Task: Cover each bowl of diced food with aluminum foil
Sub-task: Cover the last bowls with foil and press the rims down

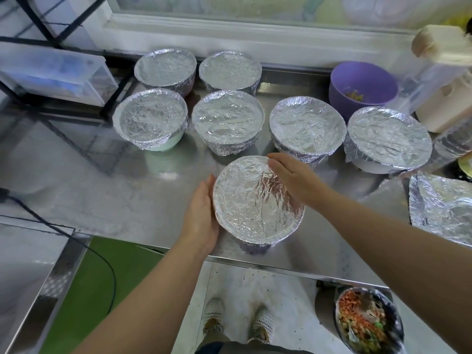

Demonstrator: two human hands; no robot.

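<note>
Bowl [258,203] topped with crinkled foil [245,190] is seen from above, set on a steel counter [127,175] close to its front edge. The foil is pulled flat over the top and tucked down around the rim.

The left hand [201,215] is laid against the bowl's left side, fingers straight and close together. The right hand [293,180] is laid flat on the foil at the far right rim, fingers straight. Nothing is gripped by either hand; the bowl is simply cupped between them.

Behind it, six covered bowls [227,116] are lined up: two at the back by the wall and four in a row in front of them, all sealed in foil. A purple bowl [362,85] is left uncovered at the back right, with a little yellowish food seen inside. Just right of it, a white appliance [444,93] is partly in view.

At the right edge of the counter, a loose foil sheet [441,208] is draped over something that cannot be made out. Below the counter, at lower right, a dark dish [367,323] of diced orange and green food is seen.
</note>
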